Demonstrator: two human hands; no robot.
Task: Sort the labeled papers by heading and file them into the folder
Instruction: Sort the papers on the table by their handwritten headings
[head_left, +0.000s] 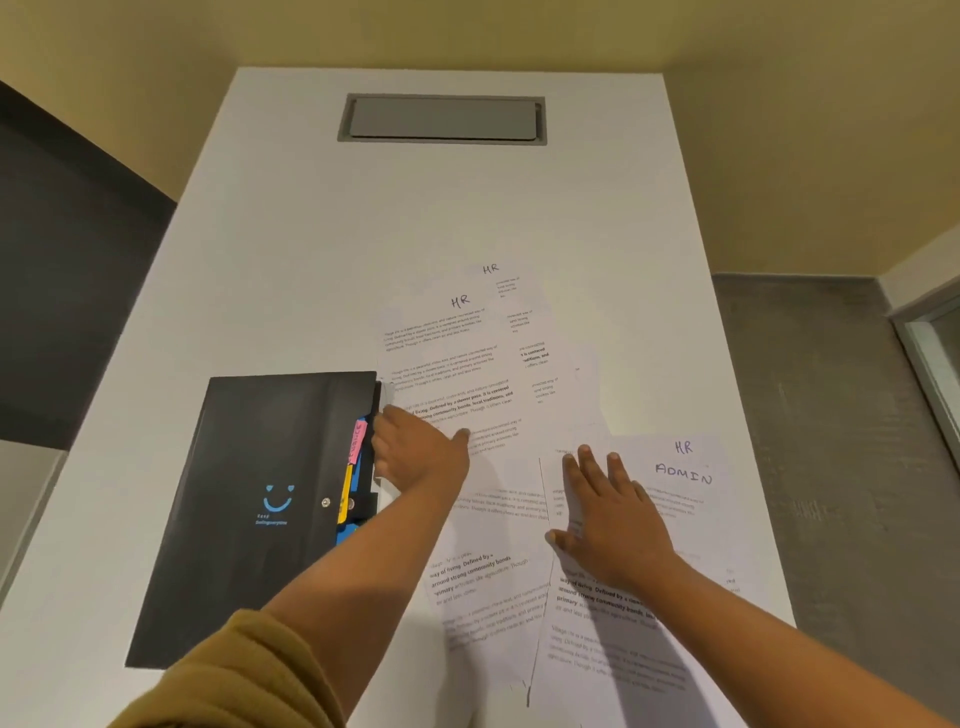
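Mustard-sleeved left hand (415, 452) meets black smiley-marked folder (260, 493), lying lengthwise near-to-far by white table (311, 260)'s left edge, coloured tabs (357, 441) rightward, grip unclear; right hand (613, 519) flat, fingers spread, on white printed papers (452, 353).

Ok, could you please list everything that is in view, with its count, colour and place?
table: one, white, fills the middle
hatch: one, grey, in the table's far end
folder: one, black with a blue smiley, on the table's left
tabs: count unclear, pink, yellow and blue, folder's right edge
papers: several overlapping, white, right of the folder; three HR headings and one ADMIN show
sleeve: one, mustard, left forearm
left hand: one, at the folder's tabbed edge, fingertips hidden
right hand: one, flat on the papers, fingers straight
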